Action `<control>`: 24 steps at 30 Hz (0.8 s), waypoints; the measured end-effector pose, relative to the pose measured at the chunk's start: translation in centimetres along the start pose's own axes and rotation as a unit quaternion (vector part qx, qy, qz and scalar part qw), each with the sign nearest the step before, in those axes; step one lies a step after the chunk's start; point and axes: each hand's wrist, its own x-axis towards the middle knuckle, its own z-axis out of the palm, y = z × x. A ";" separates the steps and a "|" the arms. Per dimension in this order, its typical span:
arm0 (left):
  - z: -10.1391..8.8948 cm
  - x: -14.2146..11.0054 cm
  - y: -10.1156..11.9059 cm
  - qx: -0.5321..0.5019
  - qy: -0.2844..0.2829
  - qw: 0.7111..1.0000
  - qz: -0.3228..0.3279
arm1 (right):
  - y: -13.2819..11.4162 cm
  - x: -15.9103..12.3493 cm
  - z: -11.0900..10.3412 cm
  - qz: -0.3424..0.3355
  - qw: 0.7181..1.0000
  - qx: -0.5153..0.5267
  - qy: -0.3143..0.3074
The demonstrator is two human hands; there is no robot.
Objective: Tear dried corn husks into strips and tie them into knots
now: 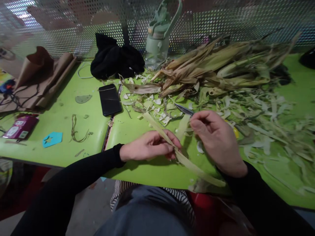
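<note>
My left hand is closed, pinching a pale corn husk strip between thumb and fingers; the strip crosses the grip and slants down to the right. My right hand is closed too, thumb and forefinger pinched at the upper end of a pale husk piece that rises between the hands. From behind those fingers a pointed metal blade sticks out to the upper left. A yellow part shows past the knuckles, perhaps its handle. Whether the right hand touches the blade is hidden.
A dry husk pile and shredded scraps cover the table's right. Behind stand a green bottle and black cloth. Leftward lie a phone, blue tag, purple packet and brown paper.
</note>
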 end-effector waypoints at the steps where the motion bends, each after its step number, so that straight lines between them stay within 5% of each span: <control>1: 0.0 0.0 -0.1 0.001 -0.009 1.000 -0.009 | -0.2 0.1 0.1 -0.026 0.999 -0.020 -0.006; 4: 0.0 0.1 -0.2 0.018 -0.028 0.999 -0.042 | -0.6 0.2 0.5 -0.070 0.987 -0.043 -0.139; 7: 0.2 0.2 -0.4 0.033 -0.046 0.996 -0.065 | -0.8 0.1 0.9 -0.007 0.976 0.039 -0.214; 11: 0.6 0.2 -0.9 0.041 -0.079 0.993 -0.081 | -1.0 -0.5 1.3 0.092 0.956 0.155 -0.230; 16: 1.1 0.1 -1.3 0.072 -0.101 0.988 -0.090 | -0.7 -0.8 1.7 0.053 0.970 0.110 -0.209; 19: 0.8 0.0 -0.6 0.098 -0.053 0.993 -0.051 | -0.7 -0.5 0.8 0.058 0.966 0.055 -0.246; 24: -0.4 -0.2 1.3 0.163 0.065 0.982 0.066 | -0.8 0.3 -0.8 -0.019 0.977 -0.072 -0.200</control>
